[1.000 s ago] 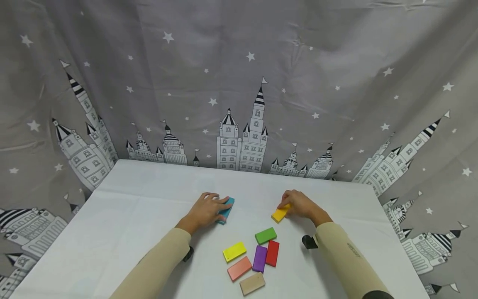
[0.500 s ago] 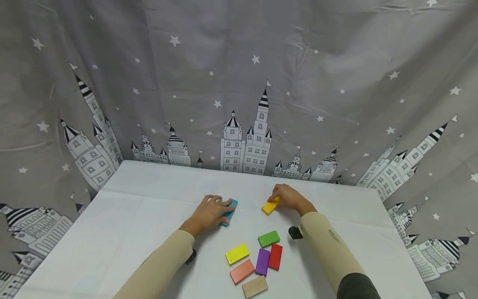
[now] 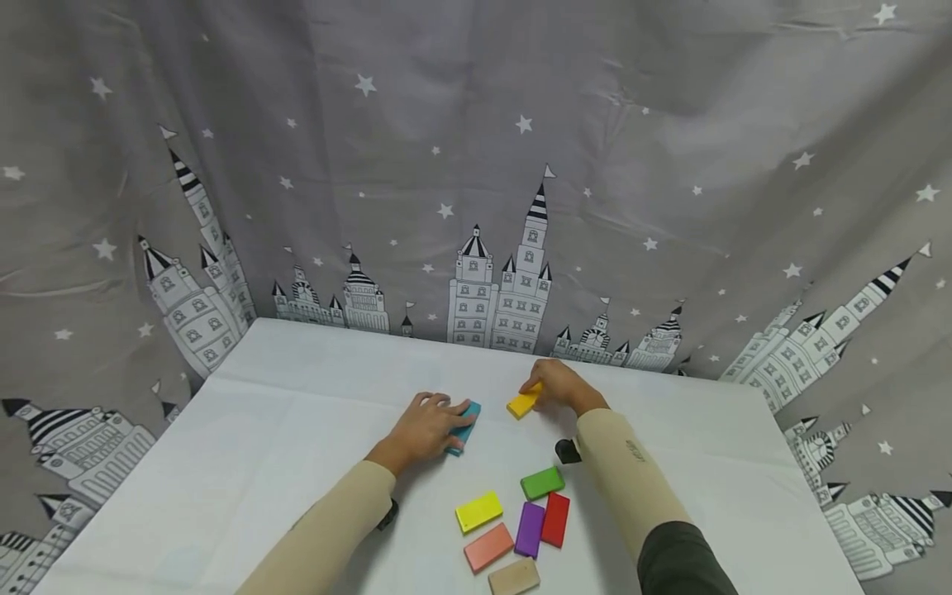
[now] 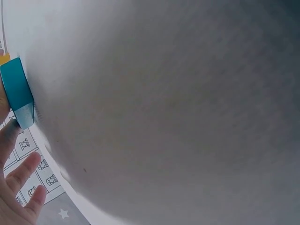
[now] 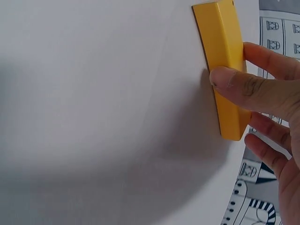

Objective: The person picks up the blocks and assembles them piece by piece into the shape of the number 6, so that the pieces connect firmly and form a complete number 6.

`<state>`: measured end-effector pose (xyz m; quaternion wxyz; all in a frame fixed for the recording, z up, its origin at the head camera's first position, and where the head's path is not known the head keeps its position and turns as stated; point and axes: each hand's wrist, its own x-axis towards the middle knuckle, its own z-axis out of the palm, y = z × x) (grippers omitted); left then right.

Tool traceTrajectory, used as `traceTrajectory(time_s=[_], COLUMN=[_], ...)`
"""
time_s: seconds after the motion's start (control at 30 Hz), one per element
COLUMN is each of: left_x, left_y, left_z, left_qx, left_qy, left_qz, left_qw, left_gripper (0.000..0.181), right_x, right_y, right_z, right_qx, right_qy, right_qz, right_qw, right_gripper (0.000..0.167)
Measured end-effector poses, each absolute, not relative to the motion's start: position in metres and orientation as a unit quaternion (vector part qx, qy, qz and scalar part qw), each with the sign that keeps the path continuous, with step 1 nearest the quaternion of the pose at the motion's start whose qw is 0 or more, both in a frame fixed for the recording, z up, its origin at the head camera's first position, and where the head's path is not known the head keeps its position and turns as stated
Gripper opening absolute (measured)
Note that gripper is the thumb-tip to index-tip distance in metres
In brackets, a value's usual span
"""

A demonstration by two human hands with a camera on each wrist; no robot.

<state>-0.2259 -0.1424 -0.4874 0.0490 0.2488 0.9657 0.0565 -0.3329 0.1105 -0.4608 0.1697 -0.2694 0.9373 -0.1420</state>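
Note:
My left hand (image 3: pixel 422 428) holds a blue rectangular block (image 3: pixel 464 428) between thumb and fingers at the middle of the white table. The left wrist view shows that blue block (image 4: pixel 18 89) at its left edge, with two fingers spread away from it. Farther back and to the right, my right hand (image 3: pixel 561 385) pinches an orange-yellow block (image 3: pixel 523 403). In the right wrist view the thumb lies across the near face of the orange-yellow block (image 5: pixel 222 108), and fingers are behind it. A gap of table separates the two held blocks.
Nearer on the white table (image 3: pixel 297 397) lie loose blocks: green (image 3: pixel 543 483), yellow (image 3: pixel 479 512), purple (image 3: pixel 530 530), red (image 3: pixel 555 520), pink (image 3: pixel 488 548) and plain wood (image 3: pixel 514 577). A grey curtain (image 3: pixel 416 107) with castles stands behind the table's far edge.
My right hand has moved left and farther back with the orange-yellow block, closer to the blue one. The left hand keeps its hold on the blue block, nearly still. The head view has shifted slightly.

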Motion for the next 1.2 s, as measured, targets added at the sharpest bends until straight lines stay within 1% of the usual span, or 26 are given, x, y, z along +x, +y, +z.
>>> traceTrajectory(time_s=[0.13,0.4,0.53,0.87,1.2], left_x=[-0.225,-0.227,-0.227,-0.226,-0.226], left_y=[-0.143,-0.141,-0.141,-0.142,-0.141], left_z=[-0.487,-0.488,-0.489,-0.486,-0.485], left_qx=[0.242,0.247,0.247,0.244,0.237], left_qy=[0.967,0.966,0.966,0.966,0.968], left_qz=[0.057,0.043,0.046,0.048,0.044], left_qw=[0.059,0.059,0.065,0.065,0.069], left_gripper=[0.057,0.058,0.058,0.058,0.057], right_x=[-0.336,-0.342,-0.344,-0.347,-0.347], right_y=[0.099,0.084,0.076,0.061,0.054], right_z=[-0.462,-0.465,-0.467,-0.47,-0.467], right_qx=[-0.272,-0.269,-0.263,-0.299,-0.311], right_qy=[0.936,0.937,0.937,0.931,0.926], right_qz=[-0.145,-0.156,-0.159,-0.141,-0.147], right_qw=[0.171,0.159,0.163,0.152,0.156], right_gripper=[0.033,0.032,0.033,0.033,0.034])
